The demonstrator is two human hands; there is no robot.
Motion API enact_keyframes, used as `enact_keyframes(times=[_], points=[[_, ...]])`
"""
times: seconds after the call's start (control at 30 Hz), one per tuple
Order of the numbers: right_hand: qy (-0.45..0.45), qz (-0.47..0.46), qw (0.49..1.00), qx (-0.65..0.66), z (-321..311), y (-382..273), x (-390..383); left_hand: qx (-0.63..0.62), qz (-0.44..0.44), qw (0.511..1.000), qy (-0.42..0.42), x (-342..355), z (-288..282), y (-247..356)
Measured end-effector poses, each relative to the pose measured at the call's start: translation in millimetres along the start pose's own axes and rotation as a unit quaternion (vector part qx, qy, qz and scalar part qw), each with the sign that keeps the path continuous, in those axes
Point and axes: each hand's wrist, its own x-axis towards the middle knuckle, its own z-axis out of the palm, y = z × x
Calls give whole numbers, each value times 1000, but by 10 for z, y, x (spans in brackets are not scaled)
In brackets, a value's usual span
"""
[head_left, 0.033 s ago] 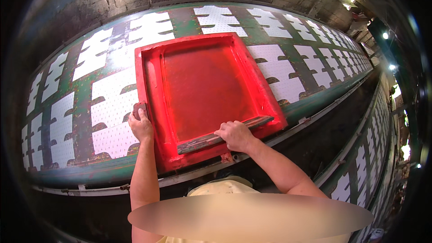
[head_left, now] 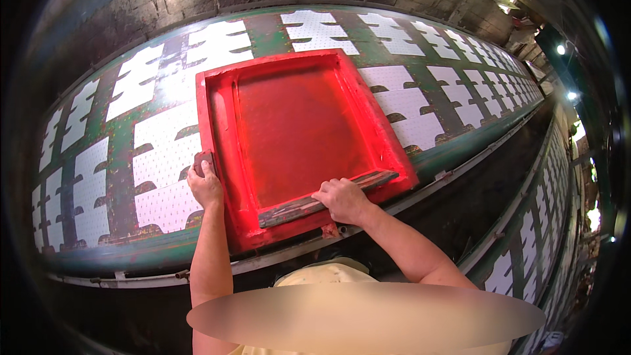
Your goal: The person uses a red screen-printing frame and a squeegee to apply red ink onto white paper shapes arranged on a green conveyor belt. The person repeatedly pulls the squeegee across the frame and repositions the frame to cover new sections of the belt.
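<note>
Head view: noted red frame (head_left: 369, 110) approx. mid-pic, lying on long green table (head_left: 144, 248), w/ white cut pieces (head_left: 167, 204) at 9 and 2–3 o'clock. Found dark bar (head_left: 296, 210) inside frame, across near end at 6 o'clock.

Saw R hand (head_left: 343, 200) closed over bar, just R of its middle, fingers curled across top; can't tell thumb pos. Saw L hand (head_left: 208, 185) pinching small dark red block (head_left: 204, 158) at frame's outer L side, approx. 9 o'clock. Can't tell if fixed to frame or loose.

Rec. for good handling (judgement): hold bar square to side rails, press evenly end to end, esp. w/ single grip near middle; avoid tipping either end. Steady frame via block w/o twisting or lifting. Watch for uneven contact at far R end. Can't confirm contact along bar's full lower edge.

Orientation: read frame's apparent long axis as approx. 11 to 5 o'clock, w/ far end toward 11. Read bar's long axis as approx. 8–9 to 2–3 o'clock, crosswise to frame, w/ R end pointing 2–3. Allow for lens bend re: exact angles.
</note>
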Motion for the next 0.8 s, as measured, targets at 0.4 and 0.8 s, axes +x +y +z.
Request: enact_keyframes(times=[0.4, 0.8], points=[[54, -61, 988, 128, 119, 102, -469, 25, -13, 1000, 3, 86, 73, -183], [265, 134, 933, 202, 75, 1997, -1213, 153, -117, 980, 48, 152, -4, -17]])
